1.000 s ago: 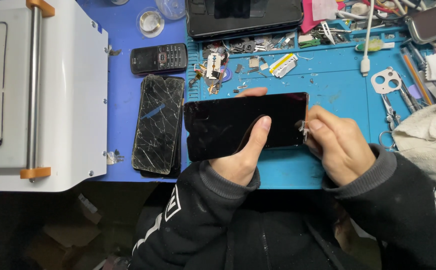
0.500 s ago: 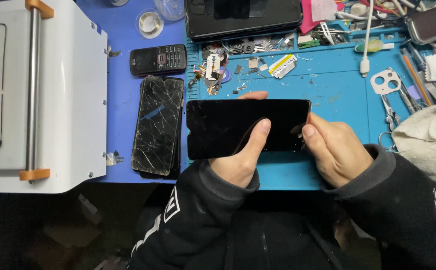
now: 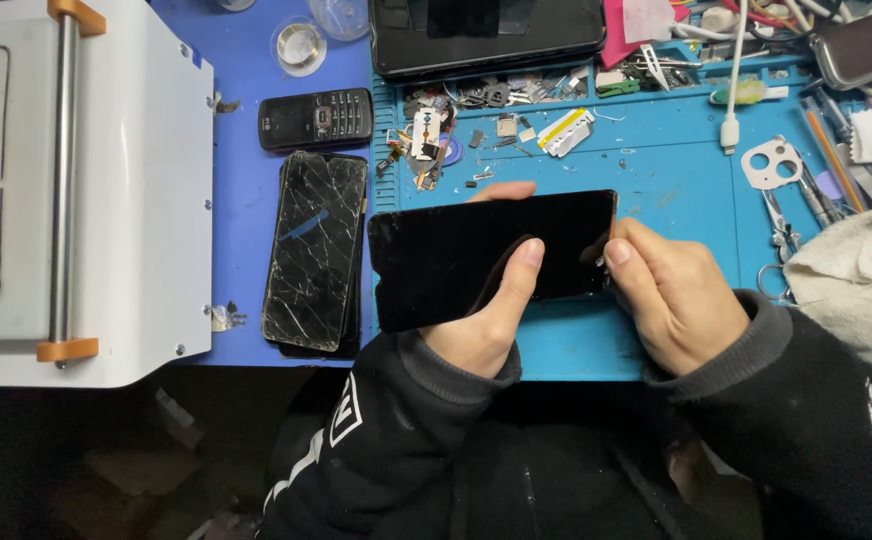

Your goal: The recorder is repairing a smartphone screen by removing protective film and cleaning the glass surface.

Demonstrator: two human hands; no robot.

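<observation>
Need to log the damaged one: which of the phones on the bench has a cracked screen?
The cracked phone lying left of the left hand; the held black phone and keypad phone look unbroken.

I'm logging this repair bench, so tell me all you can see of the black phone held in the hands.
The black phone is a slim, glossy, dark rectangle with rounded corners, screen unlit and with no cracks visible. It lies lengthwise, slightly tilted, above the blue work mat. The left hand grips it from below, thumb across the glass, a fingertip over the top edge. The right hand pinches its right end.
</observation>
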